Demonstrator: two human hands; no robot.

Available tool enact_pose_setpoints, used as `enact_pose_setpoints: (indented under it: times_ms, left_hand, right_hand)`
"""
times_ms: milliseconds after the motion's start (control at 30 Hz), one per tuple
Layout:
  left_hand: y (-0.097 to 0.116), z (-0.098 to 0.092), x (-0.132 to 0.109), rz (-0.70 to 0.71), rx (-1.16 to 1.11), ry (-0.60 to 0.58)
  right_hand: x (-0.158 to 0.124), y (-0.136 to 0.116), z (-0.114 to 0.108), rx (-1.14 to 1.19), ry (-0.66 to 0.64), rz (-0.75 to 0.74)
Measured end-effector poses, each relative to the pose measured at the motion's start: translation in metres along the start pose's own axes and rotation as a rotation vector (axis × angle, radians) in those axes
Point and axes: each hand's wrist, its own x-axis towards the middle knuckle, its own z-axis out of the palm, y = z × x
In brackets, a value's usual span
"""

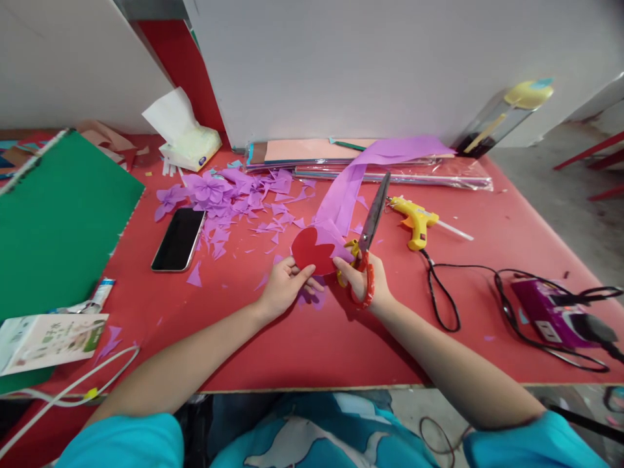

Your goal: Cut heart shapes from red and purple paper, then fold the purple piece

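My left hand (288, 286) pinches a red paper cutout (307, 250) with a rounded, notched outline between thumb and fingers. My right hand (365, 279) is closed around the red-handled scissors (373, 218), whose blades point up and away from me. Its thumb and finger also touch the right edge of the red paper. Beside that hand is a yellow part (344, 276); whether it belongs to the scissors I cannot tell. Behind the cutout lies a purple paper strip (336, 201). Purple paper flowers (209, 188) and scraps (273, 224) lie farther left.
A phone (179, 239), tissue pack (195, 149) and green board (63, 214) occupy the left. At right are a yellow glue gun (416, 218), its black cord (451, 312) and a purple power box (546, 312). Wrapped paper sheets (400, 175) line the back of the red table (292, 351).
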Motion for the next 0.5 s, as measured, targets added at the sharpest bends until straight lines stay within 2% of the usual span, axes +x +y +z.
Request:
enact_pose_setpoints:
  times_ms: [300, 500]
  left_hand:
    - [-0.005, -0.002, 0.002, -0.03, -0.015, -0.003]
    - [-0.003, 0.0, 0.002, -0.032, -0.045, -0.015]
  right_hand:
    - [-0.003, -0.013, -0.002, -0.062, 0.017, 0.044]
    - [-0.002, -0.01, -0.002, -0.094, 0.016, 0.044]
